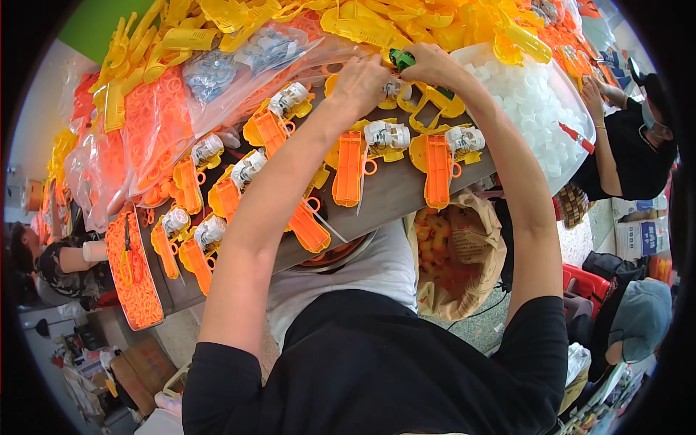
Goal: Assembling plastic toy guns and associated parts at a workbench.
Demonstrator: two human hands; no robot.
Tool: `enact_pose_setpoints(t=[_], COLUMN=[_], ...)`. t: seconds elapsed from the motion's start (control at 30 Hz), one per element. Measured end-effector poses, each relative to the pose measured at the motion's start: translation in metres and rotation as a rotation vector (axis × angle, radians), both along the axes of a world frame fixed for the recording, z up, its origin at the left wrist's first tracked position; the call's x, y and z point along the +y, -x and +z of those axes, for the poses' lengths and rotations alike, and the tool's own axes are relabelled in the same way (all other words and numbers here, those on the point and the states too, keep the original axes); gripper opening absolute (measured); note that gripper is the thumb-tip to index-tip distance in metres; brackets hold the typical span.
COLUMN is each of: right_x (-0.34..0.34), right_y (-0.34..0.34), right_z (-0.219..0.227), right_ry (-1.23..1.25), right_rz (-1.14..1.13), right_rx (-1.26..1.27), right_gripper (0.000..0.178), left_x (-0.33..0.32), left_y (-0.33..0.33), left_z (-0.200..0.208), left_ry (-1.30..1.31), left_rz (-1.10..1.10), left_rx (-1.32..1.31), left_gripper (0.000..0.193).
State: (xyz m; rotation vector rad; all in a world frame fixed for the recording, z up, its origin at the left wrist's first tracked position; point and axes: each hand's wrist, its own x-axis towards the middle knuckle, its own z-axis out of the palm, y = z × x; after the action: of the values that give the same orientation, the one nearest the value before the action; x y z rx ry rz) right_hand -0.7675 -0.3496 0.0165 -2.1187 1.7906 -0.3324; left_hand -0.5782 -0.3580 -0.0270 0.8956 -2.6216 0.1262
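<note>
At the far edge of the dark worktop [391, 192], my right hand [429, 65] is closed round a small green and dark object [401, 59] whose kind I cannot make out. Close beside it, my left hand [365, 83] has its fingers curled; what they grip is hidden. Under and between the hands lies a yellow toy gun shell half with a white mechanism [395, 88]. A yellow frame-like part [440, 106] rests below my right wrist. Nearer me are toy gun halves with orange grips [349, 170] [437, 172] and white mechanisms [464, 138]; several more lie around my left forearm.
Yellow shells [435, 25] are heaped at the back. A clear bag of orange rings [156, 123] lies left, an orange-filled tray [134, 283] nearer. Right stands a tub of white pieces [533, 109]; below, a paper sack [471, 264]. A co-worker [627, 138] is at far right.
</note>
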Motion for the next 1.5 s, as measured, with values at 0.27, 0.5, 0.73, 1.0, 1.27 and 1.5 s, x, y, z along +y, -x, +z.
enact_pose_setpoints(t=[0.27,0.5,0.73,1.0,1.27,1.5], right_x=[0.010,0.017,0.021,0.014,0.010,0.012], right_y=[0.007,-0.020,-0.025,-0.022,-0.047,-0.037], right_z=[-0.008,0.005,-0.039,-0.027,-0.045,-0.046], right_ry=[0.194,-0.033,0.144,-0.204,-0.138,-0.084], right_rz=[-0.024,0.085,0.094,-0.191,-0.240,-0.253], right_rx=[0.100,-0.224,-0.189,-0.574,-0.261,-0.396], right_gripper=[0.043,0.058,0.068,0.021,0.018,0.025], left_x=[-0.016,-0.046,-0.030,-0.029,-0.017,-0.015], left_y=[-0.031,-0.059,-0.058,-0.072,-0.075,-0.078], left_z=[0.000,-0.005,-0.002,-0.009,-0.018,0.005], left_ry=[0.020,-0.488,-0.410,-0.578,-0.533,-0.608], left_rz=[-0.068,0.014,0.081,-0.038,-0.101,-0.105], left_rx=[0.098,0.160,0.001,0.162,0.368,0.248], left_gripper=[0.042,0.036,0.039,0.041,0.042,0.043])
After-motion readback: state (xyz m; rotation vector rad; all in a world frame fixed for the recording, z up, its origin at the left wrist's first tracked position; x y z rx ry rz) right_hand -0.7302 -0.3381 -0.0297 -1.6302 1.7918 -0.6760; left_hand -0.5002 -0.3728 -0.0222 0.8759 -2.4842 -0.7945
